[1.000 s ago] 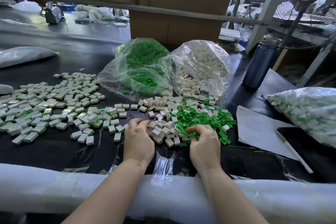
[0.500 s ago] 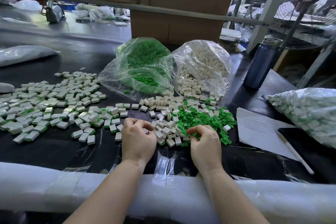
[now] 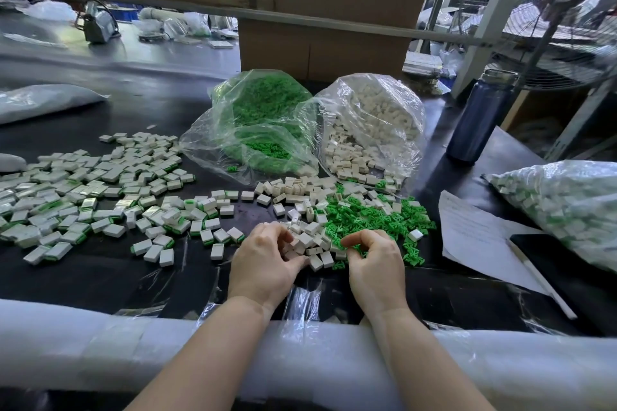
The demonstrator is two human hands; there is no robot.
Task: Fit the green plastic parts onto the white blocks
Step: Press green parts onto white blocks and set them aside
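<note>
On the far left of the black table [image 3: 100, 277] lies the spread of finished blocks [image 3: 83, 207], white with a green edge showing, so we judge the job well under way with plenty left. Our left hand [image 3: 267, 264] sits at the near edge of the loose white blocks [image 3: 307, 237], fingers curled in among them; whether it already has one pinched we cannot tell, since the knuckles hide the tips. We should take a single block and turn its open slot toward the other hand. Our right hand [image 3: 374, 264] has thumb and forefinger closed in the pile of green parts [image 3: 370, 217], apparently on one piece. We should lift only one, line it up square with the slot, and press straight in. Behind stand the bag of green parts [image 3: 263, 123] and the bag of white blocks [image 3: 374, 123], both open, to refill from
</note>
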